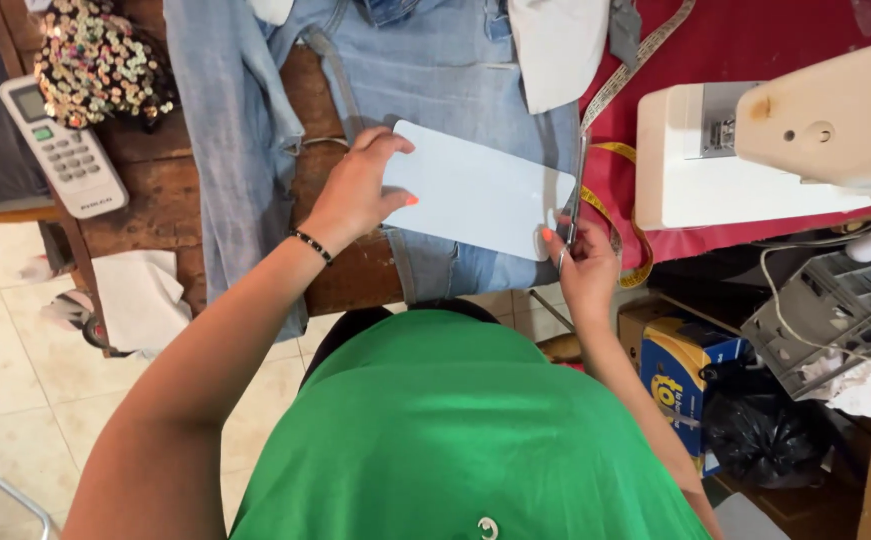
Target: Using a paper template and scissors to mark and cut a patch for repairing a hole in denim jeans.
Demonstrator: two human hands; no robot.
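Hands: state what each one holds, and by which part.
Left hand grips the pale sheet by its left edge. Right hand holds scissors by the handles.

The card (475, 195) is pale blue-white with no pattern. The jeans (425, 70) under it are light blue and look washed out. The shirt (455, 440) is bright green. The bracelet (311, 246) is made of small black beads. The nails on the left hand (355, 190) and the right hand (585, 265) are orange-pink. The tape measure (615, 215) is yellow in one part and grey in another. The cloth (755, 40) on the table is deep red. The sewing machine (785, 140) is cream white. The remote (63, 145) is white with grey buttons and a little green one. The round bundle (95, 60) glitters with spots of many colours. The box (680, 375) is blue and yellow. The bag (765, 435) is shiny black. The floor tiles (15, 390) are pale cream.
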